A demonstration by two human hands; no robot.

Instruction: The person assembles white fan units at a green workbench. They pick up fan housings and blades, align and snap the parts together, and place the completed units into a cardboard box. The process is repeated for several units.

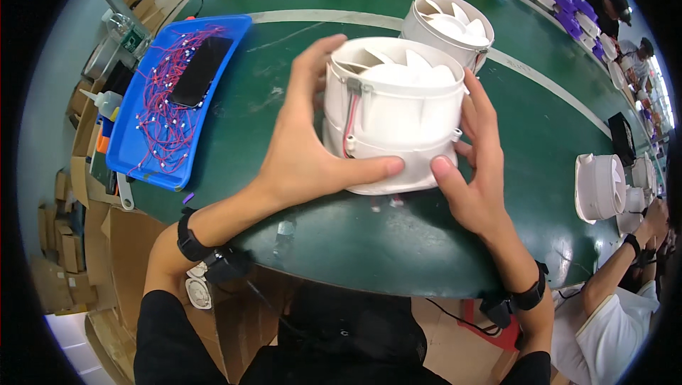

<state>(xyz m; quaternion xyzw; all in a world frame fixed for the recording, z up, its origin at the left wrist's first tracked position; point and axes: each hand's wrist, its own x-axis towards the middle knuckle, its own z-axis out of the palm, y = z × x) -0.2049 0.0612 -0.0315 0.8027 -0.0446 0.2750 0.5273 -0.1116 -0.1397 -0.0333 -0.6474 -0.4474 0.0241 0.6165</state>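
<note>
Fan housing (pixel 394 118): white, round, plastic, held in the centre of the frame between both hands, its open top showing white blades. A red wire runs down its near-left side from a small metal clip at the rim. Whether its base touches the table cannot be told.

Left hand (pixel 302 147): clamped on the left wall of the housing, fingers curled up over the rim, thumb pressed flat along the lower front edge. Black band on the wrist.

Right hand (pixel 476 172): clamped on the right wall, fingers wrapped round the far side, thumb on the lower front edge, its tip near the left thumb but apart. Black band on the wrist.

Second fan (pixel 447 30): same white kind, just behind the held one toward upper centre, standing on the table.

Table (pixel 341 243): dark green, with a pale stripe curving across the upper part.

Tray (pixel 142 154): blue, left of the frame, holding a tangle of red wires with white ends and a black flat slab (pixel 201 70).

Boxes (pixel 60 243): brown cardboard, far left and lower left, below the table edge.

More fans (pixel 600 186): white, at the right edge, beside another person's arm (pixel 625 264) in a white sleeve.

Purple parts (pixel 568 8): upper right, near other workers.
</note>
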